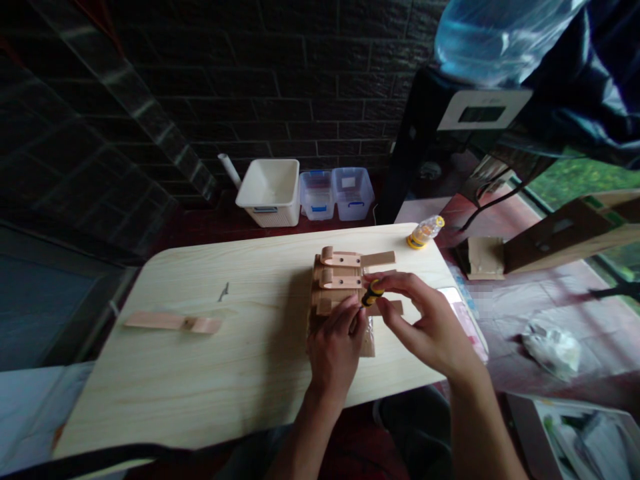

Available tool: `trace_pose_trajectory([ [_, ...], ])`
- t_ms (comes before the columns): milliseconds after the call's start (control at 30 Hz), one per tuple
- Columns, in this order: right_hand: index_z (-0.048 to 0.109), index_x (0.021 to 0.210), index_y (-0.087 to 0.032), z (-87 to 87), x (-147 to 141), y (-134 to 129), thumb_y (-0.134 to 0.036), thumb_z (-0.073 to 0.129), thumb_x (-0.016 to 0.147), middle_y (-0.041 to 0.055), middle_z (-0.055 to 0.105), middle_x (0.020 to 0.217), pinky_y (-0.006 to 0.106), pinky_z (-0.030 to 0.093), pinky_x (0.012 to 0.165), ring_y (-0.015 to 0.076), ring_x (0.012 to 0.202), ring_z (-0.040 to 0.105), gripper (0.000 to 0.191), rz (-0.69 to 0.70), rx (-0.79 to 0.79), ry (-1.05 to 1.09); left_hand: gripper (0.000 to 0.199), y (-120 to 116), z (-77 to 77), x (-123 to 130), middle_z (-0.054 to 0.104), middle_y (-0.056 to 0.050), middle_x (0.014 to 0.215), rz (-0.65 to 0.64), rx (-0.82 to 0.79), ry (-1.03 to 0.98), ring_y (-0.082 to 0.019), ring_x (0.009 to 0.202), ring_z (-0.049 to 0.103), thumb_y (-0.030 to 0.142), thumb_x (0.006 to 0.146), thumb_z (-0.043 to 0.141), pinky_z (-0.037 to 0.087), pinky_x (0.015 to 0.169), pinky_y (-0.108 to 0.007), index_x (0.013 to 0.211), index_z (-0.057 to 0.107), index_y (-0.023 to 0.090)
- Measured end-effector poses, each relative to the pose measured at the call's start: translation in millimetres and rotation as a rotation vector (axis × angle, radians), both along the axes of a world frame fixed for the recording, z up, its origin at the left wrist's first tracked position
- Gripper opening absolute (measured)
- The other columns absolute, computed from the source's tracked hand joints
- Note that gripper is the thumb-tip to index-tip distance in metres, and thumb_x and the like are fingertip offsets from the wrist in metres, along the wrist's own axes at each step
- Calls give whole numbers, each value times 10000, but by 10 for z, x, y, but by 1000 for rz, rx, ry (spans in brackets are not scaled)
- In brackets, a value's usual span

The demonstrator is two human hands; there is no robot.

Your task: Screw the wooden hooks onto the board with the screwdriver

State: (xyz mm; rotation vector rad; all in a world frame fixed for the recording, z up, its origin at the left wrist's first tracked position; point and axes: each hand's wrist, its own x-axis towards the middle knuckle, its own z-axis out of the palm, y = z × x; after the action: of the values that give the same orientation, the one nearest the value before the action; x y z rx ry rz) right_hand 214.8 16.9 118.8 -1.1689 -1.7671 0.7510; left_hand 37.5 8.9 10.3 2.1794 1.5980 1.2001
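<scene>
The right hand (433, 327) pinches the screwdriver (373, 293) for turning; the left hand (336, 343), fingers closed near its tip, apparently steadies the wooden assembly (341, 280) on the table (265, 320).

Head-worn, the camera faces forward and down from close above the table (200, 387), covering the left hand (336, 350) at 6 o'clock, right hand (436, 328) at 4, wall (280, 87) at 12.

Pale yellow table (250, 373) with wavy wood grain; black-and-yellow screwdriver handle (373, 293); light tan wooden strips (378, 259); dark grey brick-patterned wall (300, 80); cream plastic bin (270, 190).
</scene>
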Motion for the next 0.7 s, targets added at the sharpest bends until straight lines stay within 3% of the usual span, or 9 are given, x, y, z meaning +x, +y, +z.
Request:
trace_pose_trajectory([
  [300, 738, 1223, -284, 19, -8, 2, -251, 692, 1082, 85, 840, 1280, 420, 676, 1061, 251, 1222, 806, 151, -14, 20, -8, 178, -4, 16, 0, 881, -46, 1263, -1, -2, -20, -224, 1070, 876, 285, 1127, 657, 701, 986, -333, 1193, 823, 277],
  [567, 727, 1213, -299, 34, -20, 4, -232, 711, 1073, 51, 829, 1262, 368, 652, 1050, 215, 1207, 789, 156, -13, 13, 14, 171, -1, 17, -8, 882, -43, 1260, -6, -1, -12, -222, 1052, 880, 272, 1118, 673, 707, 922, -317, 1210, 816, 264],
  [700, 725, 1237, -302, 19, -17, 4, -212, 701, 1072, 55, 820, 1327, 371, 637, 1085, 219, 1272, 776, 190, -9, 2, 31, 175, -1, 11, -9, 881, -44, 1261, -6, -3, -13, -220, 1071, 877, 270, 1122, 662, 704, 935, -317, 1205, 817, 268],
])
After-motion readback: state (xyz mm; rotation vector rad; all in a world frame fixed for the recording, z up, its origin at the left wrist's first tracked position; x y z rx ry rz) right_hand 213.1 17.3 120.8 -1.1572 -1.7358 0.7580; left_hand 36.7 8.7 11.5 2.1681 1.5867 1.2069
